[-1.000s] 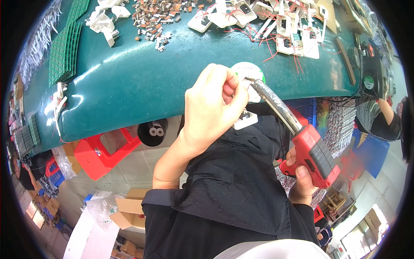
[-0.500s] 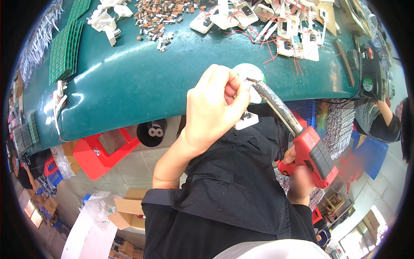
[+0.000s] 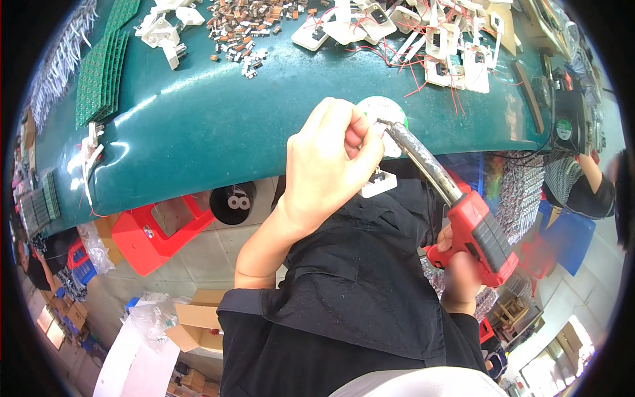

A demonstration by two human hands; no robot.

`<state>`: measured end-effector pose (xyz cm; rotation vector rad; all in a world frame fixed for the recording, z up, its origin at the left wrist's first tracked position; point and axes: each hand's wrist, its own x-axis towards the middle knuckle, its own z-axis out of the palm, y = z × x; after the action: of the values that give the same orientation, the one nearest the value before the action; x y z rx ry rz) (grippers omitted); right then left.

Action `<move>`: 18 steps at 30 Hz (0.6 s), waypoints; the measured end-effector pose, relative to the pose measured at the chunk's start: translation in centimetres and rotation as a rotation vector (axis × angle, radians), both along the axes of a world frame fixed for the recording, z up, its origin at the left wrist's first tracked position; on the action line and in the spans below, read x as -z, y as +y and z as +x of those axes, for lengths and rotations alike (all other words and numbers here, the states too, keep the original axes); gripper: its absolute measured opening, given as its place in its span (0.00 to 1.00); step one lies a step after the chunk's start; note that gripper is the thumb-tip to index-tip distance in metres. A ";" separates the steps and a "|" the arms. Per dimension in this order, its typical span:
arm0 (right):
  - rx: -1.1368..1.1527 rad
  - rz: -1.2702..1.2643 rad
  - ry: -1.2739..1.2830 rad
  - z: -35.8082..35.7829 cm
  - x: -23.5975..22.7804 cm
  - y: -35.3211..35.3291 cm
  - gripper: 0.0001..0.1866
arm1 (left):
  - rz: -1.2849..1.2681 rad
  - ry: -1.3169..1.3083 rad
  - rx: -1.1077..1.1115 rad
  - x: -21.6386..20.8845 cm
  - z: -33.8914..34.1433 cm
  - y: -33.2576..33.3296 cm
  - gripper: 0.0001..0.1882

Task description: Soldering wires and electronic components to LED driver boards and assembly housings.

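My right hand grips the red and black handle of a soldering gun. The gun's long metal barrel points up and left, its tip beside the fingertips of my left hand. That hand is closed in a pinch; its fingers hide most of what they hold. Just below its thumb, a white plastic housing with a dark part inside shows at the bench edge, in front of my black apron. A white disc with a green rim, perhaps a spool, lies behind the iron's tip.
On the green bench lie white housings with red wires, a heap of small brown and silver components, stacked green circuit boards and white plastic parts. A red stool stands below. Another person's arm shows at right.
The soldering gun has shifted very slightly, its tip still beside my left fingertips. My left hand and the white housing have stayed in place.
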<state>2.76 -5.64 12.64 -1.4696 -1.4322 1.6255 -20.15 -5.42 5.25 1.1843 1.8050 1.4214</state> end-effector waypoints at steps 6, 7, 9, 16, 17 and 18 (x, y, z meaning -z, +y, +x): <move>0.039 -0.009 -0.015 0.1 0.1 -0.4 0.42 | 0.000 0.005 -0.007 -0.2 0.1 -0.1 0.09; 0.041 0.014 0.024 0.4 0.4 -0.4 0.41 | 0.001 -0.002 -0.008 -0.2 0.0 -0.1 0.09; 0.104 0.035 0.084 -0.2 0.1 -0.5 0.39 | -0.002 0.001 -0.009 -0.2 -0.2 0.0 0.08; 0.054 0.088 0.122 0.2 0.8 0.0 0.35 | -0.017 -0.009 -0.012 -0.2 0.1 0.2 0.08; 0.073 0.126 0.137 0.2 0.7 0.2 0.34 | -0.016 -0.008 -0.014 -0.3 0.1 0.1 0.08; 0.094 0.166 0.152 0.0 0.5 0.4 0.32 | -0.022 -0.014 -0.017 -0.4 0.2 0.1 0.08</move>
<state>2.77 -5.21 12.09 -1.2727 -1.3578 1.4895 -19.99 -5.30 5.64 1.1481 1.8201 1.4122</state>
